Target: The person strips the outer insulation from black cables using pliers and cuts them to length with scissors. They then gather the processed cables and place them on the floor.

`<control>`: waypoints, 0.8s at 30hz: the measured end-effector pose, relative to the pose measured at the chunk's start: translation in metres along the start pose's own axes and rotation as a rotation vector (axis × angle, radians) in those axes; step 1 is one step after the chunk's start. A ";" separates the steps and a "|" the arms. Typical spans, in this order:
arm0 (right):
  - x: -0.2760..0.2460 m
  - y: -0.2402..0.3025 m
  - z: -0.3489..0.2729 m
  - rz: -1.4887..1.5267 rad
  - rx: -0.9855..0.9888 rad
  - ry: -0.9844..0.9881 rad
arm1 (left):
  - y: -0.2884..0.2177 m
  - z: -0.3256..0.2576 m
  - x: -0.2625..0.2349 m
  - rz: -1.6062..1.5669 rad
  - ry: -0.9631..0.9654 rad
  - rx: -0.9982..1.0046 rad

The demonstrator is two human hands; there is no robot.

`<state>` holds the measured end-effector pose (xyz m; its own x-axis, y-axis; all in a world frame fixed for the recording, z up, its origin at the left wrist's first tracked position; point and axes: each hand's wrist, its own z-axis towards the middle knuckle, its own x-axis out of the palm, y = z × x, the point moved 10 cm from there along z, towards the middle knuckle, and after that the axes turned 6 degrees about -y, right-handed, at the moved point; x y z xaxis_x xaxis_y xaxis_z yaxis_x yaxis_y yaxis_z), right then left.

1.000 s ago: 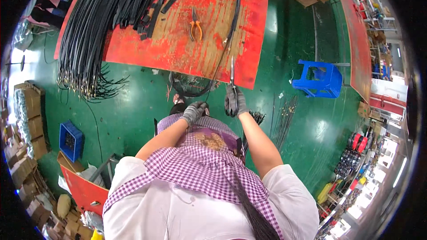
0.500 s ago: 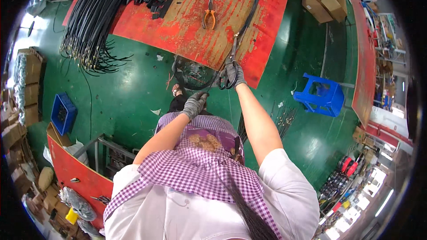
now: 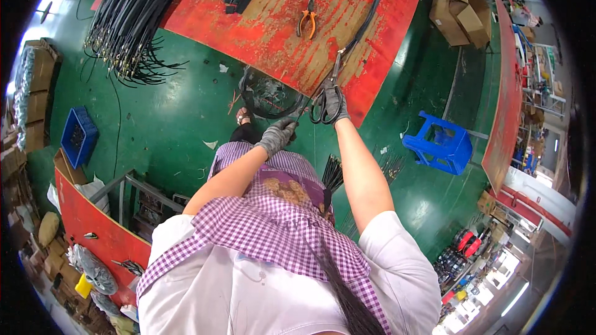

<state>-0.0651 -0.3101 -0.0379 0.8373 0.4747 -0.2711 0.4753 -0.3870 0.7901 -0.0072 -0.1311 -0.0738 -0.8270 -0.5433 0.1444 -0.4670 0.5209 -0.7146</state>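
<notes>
My right hand (image 3: pixel 333 103), in a grey glove, is closed around a pair of scissors (image 3: pixel 336 73) with large black handles. Their metal blades point away from me over the front edge of the red table, beside a bundle of black cable (image 3: pixel 365 23) on its right side. Nearer to me and further left, my left hand (image 3: pixel 277 137), also gloved, has its fingers closed on a thin black cable (image 3: pixel 303 108) that runs up toward the scissors. Orange-handled pliers (image 3: pixel 307 17) lie on the table.
The worn red table (image 3: pixel 242 31) carries a mass of black cables (image 3: pixel 133 15), their ends hanging over its left edge. A black coil (image 3: pixel 270 111) is below the front edge. Around the green floor stand a blue stool (image 3: pixel 438 142), a blue crate (image 3: pixel 79 136) and a cardboard box (image 3: pixel 460 12).
The view has shifted, so the table sits further right and higher in the picture. My left hand has come slightly nearer the right one. Both keep their hold.
</notes>
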 end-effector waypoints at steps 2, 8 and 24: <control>0.002 -0.007 -0.005 0.157 0.083 0.036 | -0.008 0.000 0.006 -0.025 0.030 -0.001; 0.007 -0.027 0.002 0.377 0.098 0.050 | -0.007 -0.004 0.022 -0.041 0.065 -0.142; 0.029 -0.014 0.000 0.522 0.080 0.066 | 0.001 -0.009 0.023 -0.299 0.054 -0.287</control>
<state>-0.0474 -0.2906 -0.0564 0.9504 0.2506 0.1844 0.0211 -0.6431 0.7655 -0.0293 -0.1372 -0.0655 -0.6533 -0.6672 0.3578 -0.7511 0.5119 -0.4170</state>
